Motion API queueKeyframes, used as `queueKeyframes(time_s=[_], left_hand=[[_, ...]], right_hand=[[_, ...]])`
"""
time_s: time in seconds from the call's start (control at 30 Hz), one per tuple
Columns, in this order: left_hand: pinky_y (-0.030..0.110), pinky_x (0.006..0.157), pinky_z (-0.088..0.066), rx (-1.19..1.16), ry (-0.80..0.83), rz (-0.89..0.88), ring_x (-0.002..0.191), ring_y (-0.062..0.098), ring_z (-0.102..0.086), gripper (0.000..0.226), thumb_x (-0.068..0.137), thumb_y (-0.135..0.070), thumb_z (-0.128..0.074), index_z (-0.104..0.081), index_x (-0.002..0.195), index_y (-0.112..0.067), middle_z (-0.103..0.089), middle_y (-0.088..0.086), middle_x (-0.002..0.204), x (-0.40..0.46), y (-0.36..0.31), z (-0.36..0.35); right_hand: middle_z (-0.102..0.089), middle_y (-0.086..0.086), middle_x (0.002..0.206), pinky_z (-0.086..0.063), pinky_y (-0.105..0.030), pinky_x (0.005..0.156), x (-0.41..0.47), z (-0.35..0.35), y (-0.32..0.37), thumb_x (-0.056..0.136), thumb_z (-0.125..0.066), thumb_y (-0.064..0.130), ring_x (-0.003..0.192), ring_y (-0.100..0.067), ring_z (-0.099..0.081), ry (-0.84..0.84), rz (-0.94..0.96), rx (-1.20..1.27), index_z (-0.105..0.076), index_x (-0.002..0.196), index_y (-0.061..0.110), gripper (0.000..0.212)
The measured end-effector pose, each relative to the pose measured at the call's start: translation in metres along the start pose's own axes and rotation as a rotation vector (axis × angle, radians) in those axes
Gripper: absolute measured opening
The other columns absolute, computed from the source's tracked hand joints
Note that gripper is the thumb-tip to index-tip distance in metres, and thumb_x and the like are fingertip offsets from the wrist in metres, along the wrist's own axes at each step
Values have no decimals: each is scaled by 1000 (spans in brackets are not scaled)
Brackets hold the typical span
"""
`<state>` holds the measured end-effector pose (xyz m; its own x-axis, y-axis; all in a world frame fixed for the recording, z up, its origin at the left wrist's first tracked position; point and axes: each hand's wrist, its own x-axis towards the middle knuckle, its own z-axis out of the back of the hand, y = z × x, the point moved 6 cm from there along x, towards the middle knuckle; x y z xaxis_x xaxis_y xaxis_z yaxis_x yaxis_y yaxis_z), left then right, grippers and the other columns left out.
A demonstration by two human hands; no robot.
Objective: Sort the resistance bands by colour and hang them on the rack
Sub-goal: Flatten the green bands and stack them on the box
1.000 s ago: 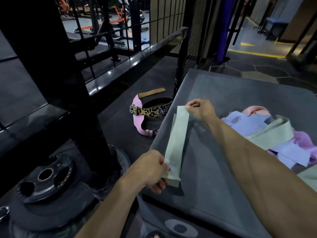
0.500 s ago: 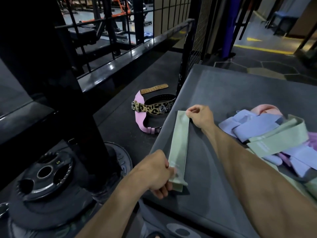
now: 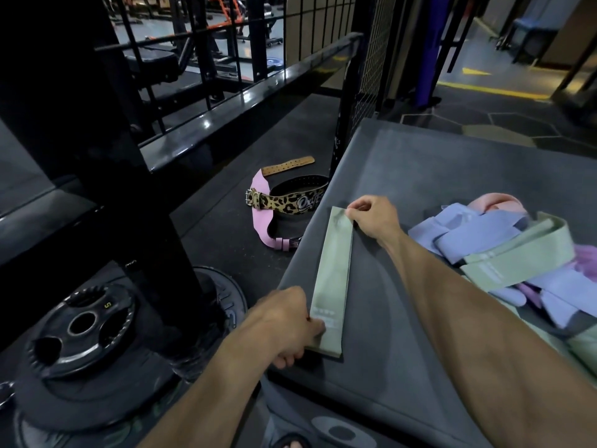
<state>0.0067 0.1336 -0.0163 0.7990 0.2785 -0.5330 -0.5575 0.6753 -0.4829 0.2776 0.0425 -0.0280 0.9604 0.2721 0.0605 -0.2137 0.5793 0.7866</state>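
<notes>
Room: a dim gym, black steel rack upright [image 3: 97,140] on the left, railings and mesh behind, hexagon floor tiles far right.
Platform: a big grey padded box [image 3: 436,195] fills the right half, and that's the working surface.
Weight plates: black plates [image 3: 77,331] stacked at the foot of the upright, lower left.
Band pile: lilac, pink and green bands heaped together [image 3: 504,253] on the box's right side, one long green loop lying across the top.
Lifting belts: a pink one [image 3: 260,221] and a leopard-print one [image 3: 290,202] on the floor just beside the box's left edge.
Green band: flat on the box near its left edge [image 3: 332,279], stretched out lengthwise!
Left hand: fingers curled, pinching the band's near end [image 3: 290,324].
Right hand: thumb and fingers pinching the far end [image 3: 371,218].
</notes>
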Motion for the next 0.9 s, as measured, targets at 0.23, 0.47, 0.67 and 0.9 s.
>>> queueKeyframes(time_s=[0.23,0.47,0.67,0.9], left_hand=[[39,83,-52,265,-142,-20,95,32,-65,51,89,-67,-55,-44,102,-19,-62,7,104,-4,-13,11],[39,86,-46,317,-169,12,115,30,-58,80,76,-82,-58,-44,121,-16,-60,7,125,-2,-24,8],[41,93,-44,468,-192,20,122,29,-55,82,82,-74,-59,-40,133,-13,-54,5,131,-2,-41,3],[40,91,-43,463,-169,41,123,29,-55,83,82,-74,-60,-40,133,-12,-54,5,132,-2,-41,2]], right_hand=[[-70,4,80,-44,-21,75,1,3,0,85,-71,15,80,-11,-62,35,-12,-10,-76,84,20,7],[-69,4,84,-42,-20,75,2,4,2,86,-69,15,83,-11,-61,46,-34,-38,-77,90,17,9],[-70,1,87,-43,-21,75,3,3,2,86,-70,16,84,-12,-61,45,-30,-51,-77,91,14,9],[-70,2,88,-44,-23,77,-3,6,3,87,-69,19,87,-14,-63,13,-24,-36,-76,93,14,10]])
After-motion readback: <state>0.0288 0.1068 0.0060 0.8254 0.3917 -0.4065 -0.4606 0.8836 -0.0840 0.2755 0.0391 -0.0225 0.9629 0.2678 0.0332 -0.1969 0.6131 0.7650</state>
